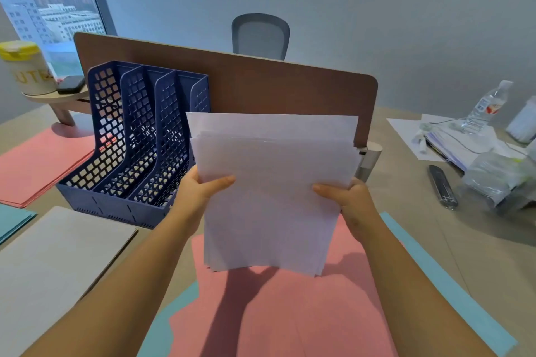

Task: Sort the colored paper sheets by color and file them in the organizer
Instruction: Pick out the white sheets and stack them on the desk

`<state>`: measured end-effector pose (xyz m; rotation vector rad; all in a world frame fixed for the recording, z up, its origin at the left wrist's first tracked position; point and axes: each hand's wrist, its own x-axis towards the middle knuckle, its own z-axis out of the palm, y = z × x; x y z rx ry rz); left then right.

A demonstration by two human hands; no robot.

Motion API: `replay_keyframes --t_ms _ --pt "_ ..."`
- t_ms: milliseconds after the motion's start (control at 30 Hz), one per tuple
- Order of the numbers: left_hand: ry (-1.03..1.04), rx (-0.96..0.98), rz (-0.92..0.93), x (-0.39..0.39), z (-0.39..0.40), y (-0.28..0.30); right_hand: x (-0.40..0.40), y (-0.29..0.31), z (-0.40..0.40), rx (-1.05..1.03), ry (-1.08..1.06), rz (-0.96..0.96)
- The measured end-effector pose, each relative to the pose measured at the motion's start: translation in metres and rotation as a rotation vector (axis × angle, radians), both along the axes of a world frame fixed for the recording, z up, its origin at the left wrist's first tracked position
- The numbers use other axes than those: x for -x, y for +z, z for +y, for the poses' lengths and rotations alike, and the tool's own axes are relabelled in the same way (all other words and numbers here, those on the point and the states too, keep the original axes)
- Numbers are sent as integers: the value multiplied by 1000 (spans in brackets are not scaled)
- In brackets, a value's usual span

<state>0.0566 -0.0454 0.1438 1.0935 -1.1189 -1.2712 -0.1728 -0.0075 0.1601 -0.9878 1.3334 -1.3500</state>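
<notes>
I hold a stack of white paper sheets [272, 182] upright above the desk; my left hand [200, 191] grips its left edge and my right hand [348, 200] grips its right edge, thumbs on the front. Under the stack lie pink sheets [290, 310] on top of light blue sheets [452, 287]. The blue mesh organizer [139, 142], with three slots that look empty, stands just left of the stack. Another pink pile [37, 165] lies at the far left, a blue pile [11, 220] at the left edge, and a beige pile [55, 264] at the front left.
A brown divider panel [290, 84] runs behind the organizer, with a chair [261, 35] beyond it. At right are a water bottle [487, 107], papers with a cable [452, 139], a black pen-like object [442, 185] and a plastic bag [496, 180]. A yellow-lidded canister [26, 66] stands on a small shelf at left.
</notes>
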Motion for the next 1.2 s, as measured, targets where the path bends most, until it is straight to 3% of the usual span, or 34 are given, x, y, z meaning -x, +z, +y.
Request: replay_keyframes --t_ms 267,467,533,833,933,1100,1200 --pt "6 110 -12 9 -1 26 5 19 -4 111 -1 25" --pt "-23 20 -36 6 0 10 -1 8 1 35 -40 42" --pt "27 15 -64 10 -3 8 -7 11 -2 20 -84 126" --pt "40 75 -112 21 -13 22 -13 29 -13 151 -110 182" --pt "-21 -6 -107 17 -9 2 -9 19 -8 169 -157 330" --pt "-55 -70 -121 10 -14 -10 -5 20 -5 367 -320 665" --pt "-77 -65 -118 6 -16 -10 -4 29 -5 459 -305 933"
